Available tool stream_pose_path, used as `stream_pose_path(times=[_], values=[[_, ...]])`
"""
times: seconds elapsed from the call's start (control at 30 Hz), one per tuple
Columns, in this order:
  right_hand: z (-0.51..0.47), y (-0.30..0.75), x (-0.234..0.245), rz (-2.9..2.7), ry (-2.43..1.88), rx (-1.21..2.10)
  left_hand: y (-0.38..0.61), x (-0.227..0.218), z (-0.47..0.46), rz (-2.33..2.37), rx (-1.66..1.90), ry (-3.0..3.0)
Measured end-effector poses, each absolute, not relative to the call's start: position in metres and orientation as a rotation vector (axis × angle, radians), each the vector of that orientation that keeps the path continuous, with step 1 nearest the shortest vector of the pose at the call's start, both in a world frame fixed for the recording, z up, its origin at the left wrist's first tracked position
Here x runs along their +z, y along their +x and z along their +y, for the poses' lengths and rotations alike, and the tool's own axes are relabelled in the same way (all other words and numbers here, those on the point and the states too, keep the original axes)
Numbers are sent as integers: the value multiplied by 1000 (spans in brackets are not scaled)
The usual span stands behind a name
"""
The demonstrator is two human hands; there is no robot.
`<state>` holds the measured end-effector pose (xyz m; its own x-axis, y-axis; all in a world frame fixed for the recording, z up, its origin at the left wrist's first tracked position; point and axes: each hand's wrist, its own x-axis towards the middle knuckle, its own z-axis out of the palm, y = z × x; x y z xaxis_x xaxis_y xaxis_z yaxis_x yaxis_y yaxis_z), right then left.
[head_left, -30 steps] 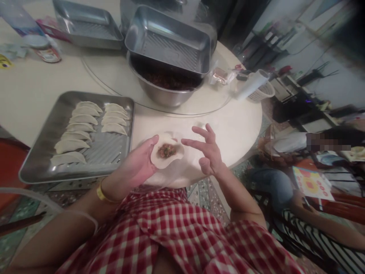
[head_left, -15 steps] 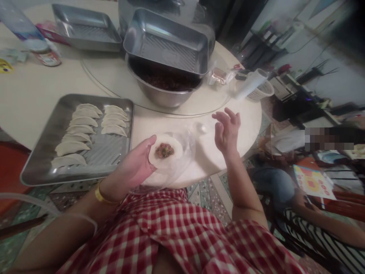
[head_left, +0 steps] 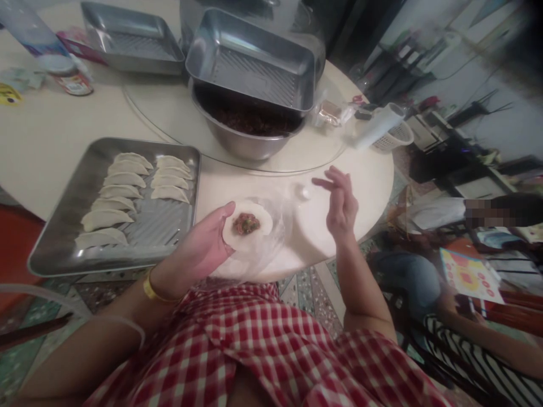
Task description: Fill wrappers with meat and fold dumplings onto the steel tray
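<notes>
On the fingers of my left hand (head_left: 207, 240) lies a round dumpling wrapper (head_left: 263, 220), its edge held under my thumb. A small mound of meat filling (head_left: 246, 224) with green bits sits at its middle. My right hand (head_left: 341, 200) is raised above the table to the right, index finger stretched out, the others partly bent, holding nothing. Close to its fingertip is a small white lump (head_left: 302, 192), perhaps dough. Clear plastic (head_left: 282, 217) lies beneath the wrapper. To the left, a metal tray (head_left: 178, 148) holds two columns of folded dumplings (head_left: 123, 179).
Behind stands a metal bowl (head_left: 248, 148) of dark filling, with an empty-looking metal pan (head_left: 254, 68) resting over it. Another pan (head_left: 131, 39), a jar (head_left: 74, 82) and a white basket (head_left: 394, 135) are around the table. A seated person (head_left: 462, 316) is at the right.
My right hand has turned, with its index finger now pointing left toward the white lump. My left hand keeps the filled wrapper in nearly the same place. The view has shifted slightly.
</notes>
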<state>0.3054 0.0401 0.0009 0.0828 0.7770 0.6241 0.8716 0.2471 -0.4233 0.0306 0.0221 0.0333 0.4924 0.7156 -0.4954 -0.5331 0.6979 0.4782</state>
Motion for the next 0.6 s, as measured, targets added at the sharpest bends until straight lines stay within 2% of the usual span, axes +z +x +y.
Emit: stream_pose_path(times=[0.2,0.6], values=[[10,246,10,-2047,-975,227,33,35,18,726,781,296],[5,246,10,-2154,-746,201,19,23,24,581,768,296]])
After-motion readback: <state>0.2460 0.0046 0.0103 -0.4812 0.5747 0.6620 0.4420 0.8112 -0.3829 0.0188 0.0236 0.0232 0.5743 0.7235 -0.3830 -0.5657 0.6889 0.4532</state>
